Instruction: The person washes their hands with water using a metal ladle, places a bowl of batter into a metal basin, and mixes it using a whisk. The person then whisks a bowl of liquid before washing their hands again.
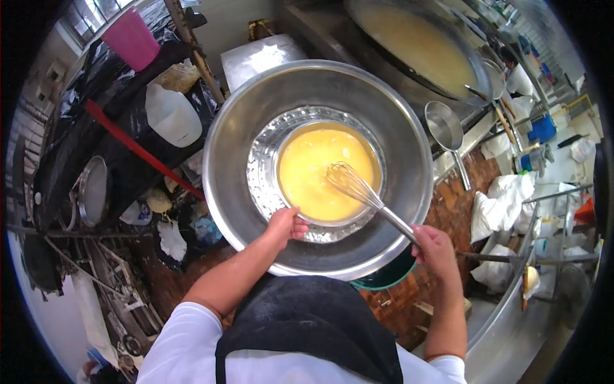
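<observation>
My right hand (433,248) is closed round the handle of a wire whisk (384,208), whose wires dip into yellow liquid (320,166). The liquid fills a round metal pot (376,185) that sits in the middle of a wide steel bowl (236,147). A dimpled, shiny metal surface (262,160) surrounds the pot inside the bowl. With its fingers bent, my left hand (287,227) touches the pot's lower left rim.
A large pan (422,45) of cloudy liquid is at the upper right, with a long-handled strainer (444,125) below it. On the left are a pink bucket (131,38), a white jug (171,115) and a red bar (141,150). White sacks (502,205) lie right.
</observation>
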Tool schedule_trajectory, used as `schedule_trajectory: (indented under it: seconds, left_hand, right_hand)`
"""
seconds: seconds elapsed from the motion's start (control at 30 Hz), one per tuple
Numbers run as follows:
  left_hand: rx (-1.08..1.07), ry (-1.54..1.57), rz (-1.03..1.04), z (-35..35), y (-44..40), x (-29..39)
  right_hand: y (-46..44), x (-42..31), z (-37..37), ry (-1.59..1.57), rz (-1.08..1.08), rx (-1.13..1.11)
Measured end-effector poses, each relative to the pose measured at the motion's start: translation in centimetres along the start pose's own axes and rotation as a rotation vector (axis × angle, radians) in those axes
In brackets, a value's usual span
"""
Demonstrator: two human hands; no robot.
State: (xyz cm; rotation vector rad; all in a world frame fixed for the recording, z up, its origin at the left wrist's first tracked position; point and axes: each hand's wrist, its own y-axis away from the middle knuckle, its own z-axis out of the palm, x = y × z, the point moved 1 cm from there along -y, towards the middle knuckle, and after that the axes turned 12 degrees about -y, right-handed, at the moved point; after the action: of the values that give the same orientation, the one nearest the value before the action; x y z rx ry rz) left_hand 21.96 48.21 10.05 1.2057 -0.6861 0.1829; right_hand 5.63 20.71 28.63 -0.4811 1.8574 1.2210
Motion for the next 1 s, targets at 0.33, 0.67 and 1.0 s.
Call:
schedule_trajectory:
  seconds: [0.33,0.67,1.0]
  left_hand:
    - [-0.004,-0.012,-0.018,-0.1,-0.2,0.1]
    - [-0.004,-0.002,0.001,-0.2,-0.5,-0.2]
    - [-0.016,-0.016,-0.006,-0.2,-0.4,-0.1]
  right_hand:
    - [0.2,1.5,2.3,0.915,-0.649,0.228]
    - [-4.6,5.6,6.1,0.184,-0.023,0.109]
    - [-5.7,6.1,8.1,0.029,-0.039,-0.007]
